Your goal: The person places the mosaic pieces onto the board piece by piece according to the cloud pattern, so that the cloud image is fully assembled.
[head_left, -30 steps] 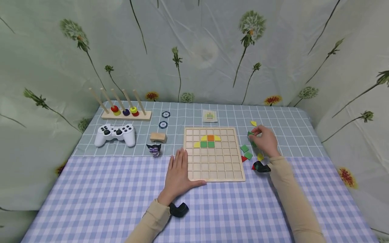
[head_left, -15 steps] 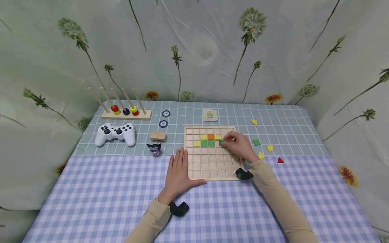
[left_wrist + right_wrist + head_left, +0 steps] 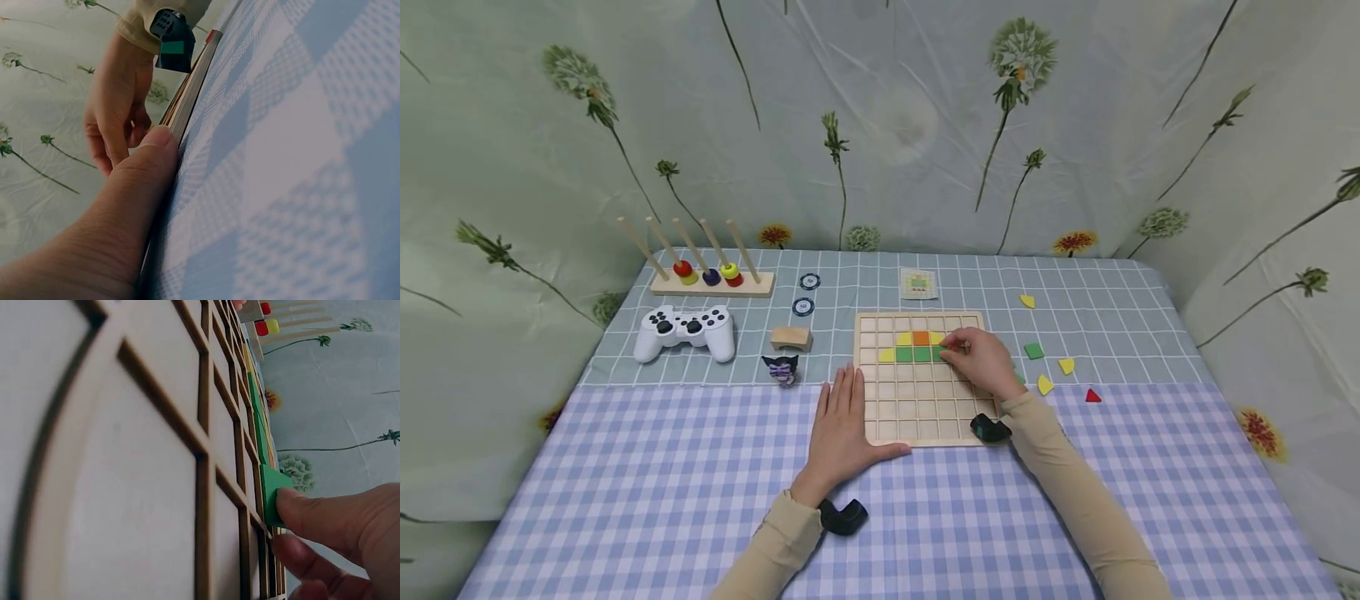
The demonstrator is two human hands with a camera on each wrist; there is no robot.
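Observation:
My right hand (image 3: 981,364) pinches a green square tile (image 3: 271,490) between thumb and fingers. In the right wrist view the tile stands at a cell of the wooden grid board (image 3: 917,408), a little raised against the row. Two green squares (image 3: 913,355) lie in line to its left, with a yellow tile (image 3: 887,356) at that row's end. The row behind holds an orange square (image 3: 921,338) between two yellow rounded tiles. My left hand (image 3: 838,435) rests with straight fingers along the board's left edge, its thumb (image 3: 134,181) along the front edge.
Right of the board lie loose yellow, green (image 3: 1033,351) and red tiles (image 3: 1093,396). Behind it is a pattern card (image 3: 919,284). To the left stand a peg stacker (image 3: 711,286), a white game controller (image 3: 685,332), two chips, a wooden block (image 3: 791,337) and a small figurine (image 3: 781,371).
My right hand has come left from the loose tiles to the board with a green tile, then brought it beside the other green squares. The left hand has stayed put.

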